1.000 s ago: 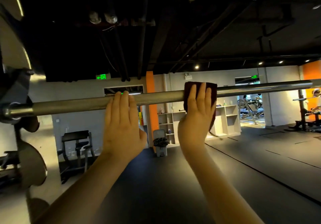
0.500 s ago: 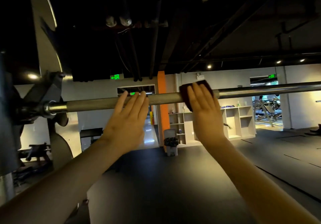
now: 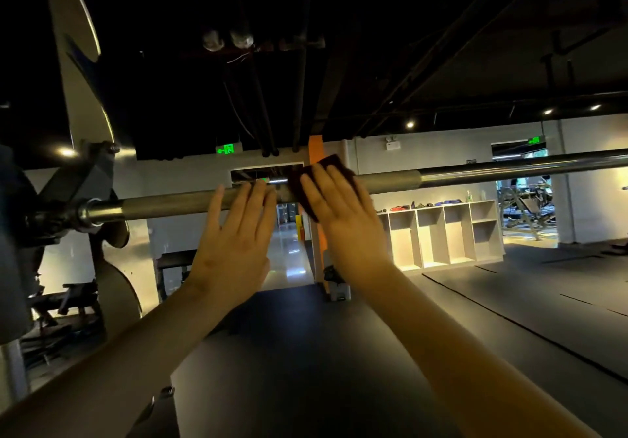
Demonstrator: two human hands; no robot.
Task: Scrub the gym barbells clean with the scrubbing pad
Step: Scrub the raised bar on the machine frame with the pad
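Both forearms reach up and away from you toward the barbell (image 3: 163, 204), which lies across your view beyond the hands. Its long axis runs left to right and rises slightly toward the right. The left end sits in the rack hook (image 3: 85, 179); the right end leaves the frame.

Left hand (image 3: 238, 244): the fingers (image 3: 260, 196) are straight and close together, with the tips resting on the near face of the shaft. They hold nothing. Treat this as the steadying hand.

Right hand (image 3: 343, 223): it sits just right of the left hand, close beside it. The fingers (image 3: 326, 186) are straight and slightly spread, pressing the scrubbing pad (image 3: 328, 162) flat against the shaft. The dark red pad shows above and to the left of the fingertips. The thumb is hidden, so you cannot tell whether it hooks under the pad.

The coming stroke turns on the bar axis, and pad travel must follow it. Free shaft lies to the right, where the matt grey section gives way to polished steel, and the right hand is the nearer one to it. Leftward, the left hand stands in the pad's path.

Far beyond the bar, a shelf unit (image 3: 441, 233) stands against the wall.
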